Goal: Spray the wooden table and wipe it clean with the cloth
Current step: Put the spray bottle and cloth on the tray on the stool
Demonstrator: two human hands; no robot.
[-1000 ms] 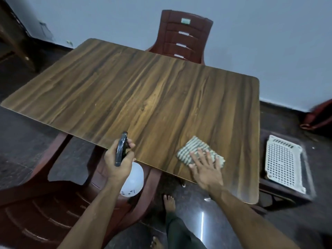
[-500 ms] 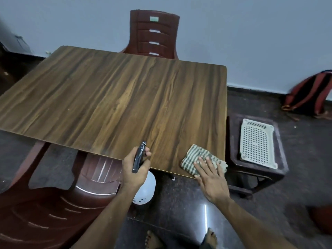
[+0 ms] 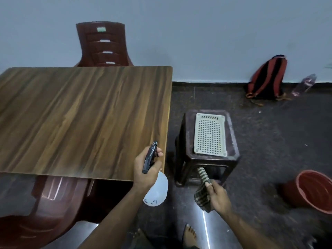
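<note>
Lifted clear of the tabletop since half a second earlier, the striped cloth (image 3: 202, 190) no longer lay flat under the right hand (image 3: 218, 196); it now hung bunched in that hand's curled fingers, off the table's right side, above the dark floor and in front of the stool (image 3: 186, 159). The view had also swung to the right, so the wooden table (image 3: 80, 119) filled the left half of the frame, its top bare of objects.

At the table's near right corner the left hand (image 3: 146, 169) gripped the spray bottle (image 3: 157, 189), fingers wrapped round the black trigger head, which pointed out over the wood, while the white bottle body hung below the table edge.

One dark red plastic chair (image 3: 103, 45) stood behind the table against the pale wall, and another (image 3: 46, 203) sat tucked under the near edge. Just right of the table, the dark stool carried a white perforated tray (image 3: 209, 134) on its seat. Farther off, a red and black backpack (image 3: 267, 79) leaned against the wall, and a red bucket (image 3: 312, 191) stood on the floor at the right edge. A bare foot (image 3: 190, 234) showed at the bottom.
</note>
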